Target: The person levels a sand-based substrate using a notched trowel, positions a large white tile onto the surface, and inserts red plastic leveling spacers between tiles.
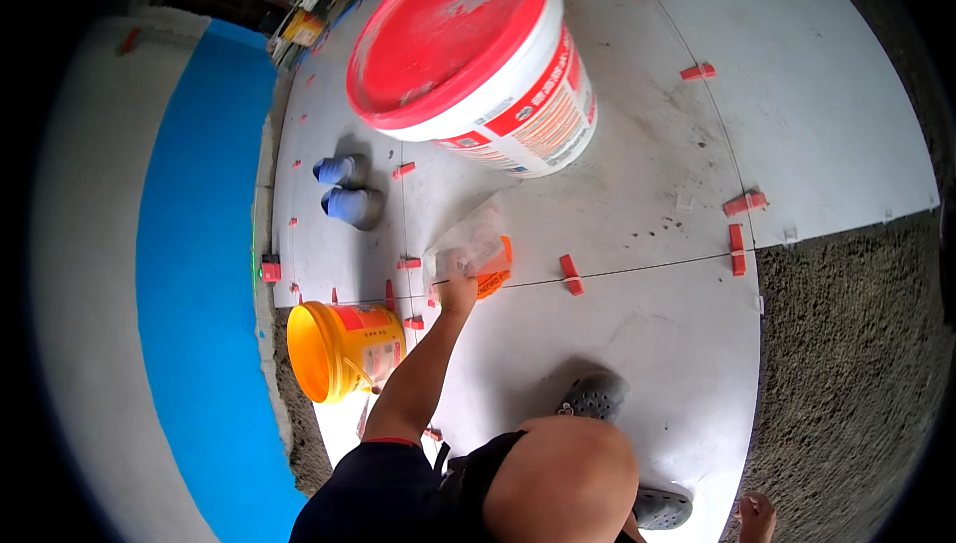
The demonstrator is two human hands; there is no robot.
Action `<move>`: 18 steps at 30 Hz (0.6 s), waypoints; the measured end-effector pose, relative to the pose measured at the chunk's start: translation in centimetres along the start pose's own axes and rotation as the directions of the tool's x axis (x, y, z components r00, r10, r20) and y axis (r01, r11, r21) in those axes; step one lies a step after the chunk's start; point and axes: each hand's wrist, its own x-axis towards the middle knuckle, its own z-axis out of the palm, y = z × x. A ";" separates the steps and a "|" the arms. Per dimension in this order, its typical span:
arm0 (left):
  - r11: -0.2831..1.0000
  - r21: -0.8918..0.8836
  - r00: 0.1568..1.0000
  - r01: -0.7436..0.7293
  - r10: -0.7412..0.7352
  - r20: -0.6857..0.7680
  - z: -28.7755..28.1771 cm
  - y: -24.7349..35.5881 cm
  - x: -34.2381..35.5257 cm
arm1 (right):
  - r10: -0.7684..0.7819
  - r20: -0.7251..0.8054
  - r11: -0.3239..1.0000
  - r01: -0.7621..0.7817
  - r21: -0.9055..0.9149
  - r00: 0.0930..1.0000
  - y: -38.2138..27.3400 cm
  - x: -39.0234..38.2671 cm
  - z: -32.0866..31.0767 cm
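Observation:
My left hand (459, 293) reaches down to the tiled floor, its fingers closed on a clear plastic bag (468, 244) with orange print. The bag lies crumpled on the light tiles, just in front of a large white bucket (543, 135) with a red lid (453, 30). Left of my forearm, a yellow bucket (317, 354) is tilted, its mouth facing left. At the lower right edge, my right hand (757, 518) is only partly in view. Its fingers look curled, and nothing shows in them.
Red tile-levelling wedges (571, 274) stick up along the tile joints. Blue-grey shoes (351, 207) stand near the blue-painted wall (194, 244). Rough grey mortar (856, 364) borders the tiles at right. My knee (563, 478) and dark clogs (596, 397) are close by.

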 end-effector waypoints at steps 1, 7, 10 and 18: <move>0.999 0.001 0.997 -0.044 0.044 -0.067 -0.1 0.4 -0.3 | -0.006 -0.014 1.000 0.006 -0.008 1.000 -1.0 0.3 -0.6; 1.000 0.031 0.998 -0.006 0.004 0.062 -3.6 6.6 -3.2 | -0.273 -0.043 0.938 0.256 -0.232 0.961 -0.2 3.6 0.1; 0.764 -0.444 0.871 0.469 -0.315 0.377 -6.6 13.8 -4.7 | -0.190 -0.110 0.963 0.207 0.175 0.976 -3.7 3.0 0.6; 0.454 -0.350 0.281 0.820 0.215 0.936 -3.7 24.1 -10.5 | -0.152 0.009 0.955 0.145 0.260 0.988 -11.8 0.8 0.2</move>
